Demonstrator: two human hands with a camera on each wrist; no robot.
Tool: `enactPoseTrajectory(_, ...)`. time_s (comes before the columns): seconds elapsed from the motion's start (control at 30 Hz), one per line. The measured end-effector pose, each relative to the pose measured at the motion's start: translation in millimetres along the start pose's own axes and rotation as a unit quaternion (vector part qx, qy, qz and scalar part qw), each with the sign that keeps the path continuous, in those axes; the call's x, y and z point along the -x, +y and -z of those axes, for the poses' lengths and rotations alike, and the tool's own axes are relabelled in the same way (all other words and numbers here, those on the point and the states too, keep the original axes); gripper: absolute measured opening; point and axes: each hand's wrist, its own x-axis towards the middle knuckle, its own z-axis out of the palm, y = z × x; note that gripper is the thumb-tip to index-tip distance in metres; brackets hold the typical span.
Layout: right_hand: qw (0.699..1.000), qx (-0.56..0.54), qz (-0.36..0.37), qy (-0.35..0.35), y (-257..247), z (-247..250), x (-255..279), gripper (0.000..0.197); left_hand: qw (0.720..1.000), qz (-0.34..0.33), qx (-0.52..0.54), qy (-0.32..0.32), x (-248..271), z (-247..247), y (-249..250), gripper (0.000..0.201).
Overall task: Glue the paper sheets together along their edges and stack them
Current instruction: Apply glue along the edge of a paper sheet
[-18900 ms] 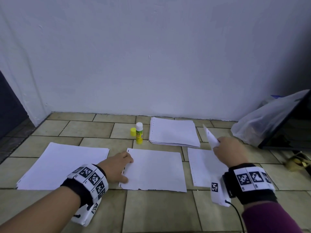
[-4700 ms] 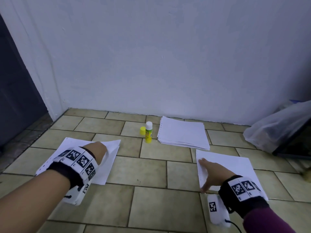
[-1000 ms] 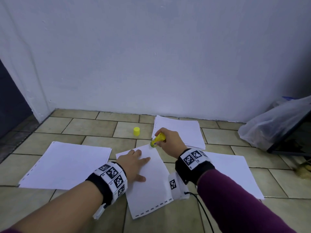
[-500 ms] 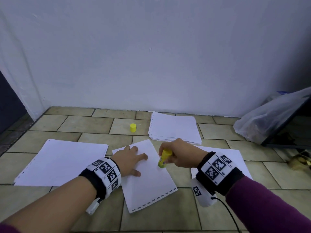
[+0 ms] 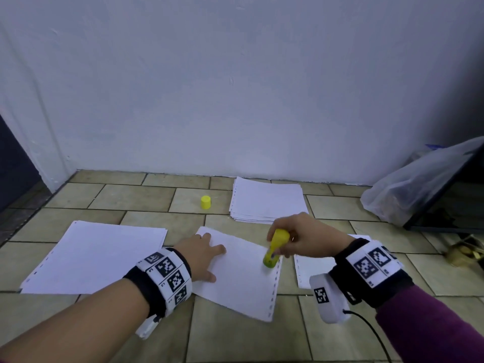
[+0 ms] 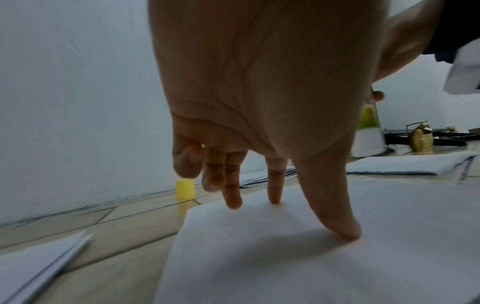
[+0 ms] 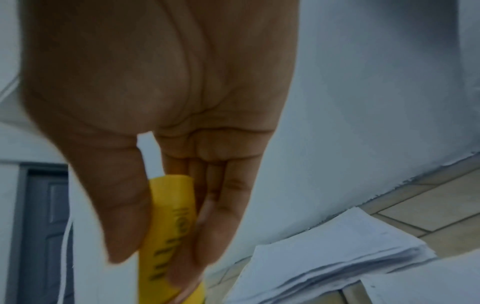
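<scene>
A white sheet [image 5: 243, 279] with a punched edge lies skewed on the tiled floor in front of me. My left hand [image 5: 201, 254] presses it flat with spread fingertips [image 6: 337, 228]. My right hand [image 5: 301, 239] grips a yellow glue stick [image 5: 273, 248], tip down on the sheet's right edge; thumb and fingers wrap it [image 7: 168, 236]. The yellow cap [image 5: 205, 202] stands apart behind. A stack of sheets [image 5: 267, 203] lies by the wall. Another pile of paper [image 5: 97, 255] lies at the left, and a further sheet [image 5: 314, 265] shows under my right wrist.
A white wall closes the far side. A clear plastic bag [image 5: 419, 184] and a dark slanted panel [image 5: 445, 203] sit at the right, with a small golden object [image 5: 463, 254] beside them. A dark doorway [image 5: 13, 169] is at the left.
My right hand has drawn the glue stick from the sheet's far corner down along its right edge toward me. The left hand stays pressed on the sheet, which has turned slightly.
</scene>
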Motion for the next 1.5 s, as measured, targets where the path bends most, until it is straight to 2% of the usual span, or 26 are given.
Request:
enactPoseTrajectory(0.1,0.993,-0.04,-0.022,0.112,6.7,6.1,-4.4,0.017,0.999,-0.016,-0.015,0.032,2.2,1.1,5.3,0.075)
enactPoseTrajectory(0.2,0.982,-0.059,-0.055,0.171,11.6,2.2,-13.3,0.017,0.994,-0.093,0.021,0.055,1.0,-2.6,10.4,0.073)
enactPoseTrajectory(0.27,0.978,-0.061,-0.073,0.187,14.7,-2.9,-19.9,0.017,0.991,-0.125,0.027,0.035,-0.3,-4.3,12.6,0.072)
enactPoseTrajectory(0.33,0.975,-0.054,-0.088,0.194,16.3,-8.1,-27.0,0.018,0.993,-0.112,0.024,0.027,-1.2,-4.5,12.2,0.072)
enactPoseTrajectory(0.47,0.973,-0.05,-0.108,0.198,15.3,-18.6,-40.6,0.02,0.993,-0.097,0.013,0.067,-1.1,-3.0,6.9,0.072)
enactPoseTrajectory(0.67,0.972,-0.047,-0.089,0.211,2.0,-34.8,-61.3,0.022,0.992,-0.112,0.04,0.048,-2.8,-5.1,1.2,0.074)
enactPoseTrajectory(0.9,0.984,-0.005,-0.096,0.153,-12.1,-41.9,-80.9,0.027,0.993,-0.104,0.04,0.044,-1.5,-6.9,1.3,0.076)
enactPoseTrajectory(1.07,0.99,0.103,-0.074,0.066,-13.9,-23.2,-58.9,0.029,0.993,-0.102,0.042,0.038,-3.3,-5.5,0.6,0.076)
enactPoseTrajectory(1.23,0.986,0.155,-0.067,0.011,-9.1,-16.4,-29.0,0.028,0.994,-0.103,0.035,0.032,-5.9,-1.4,-0.2,0.067)
enactPoseTrajectory(1.5,0.985,0.155,-0.08,-0.007,-3.2,-9.7,-11.5,0.028,0.995,-0.098,-0.004,0.025,-8.5,3.0,3.2,0.063)
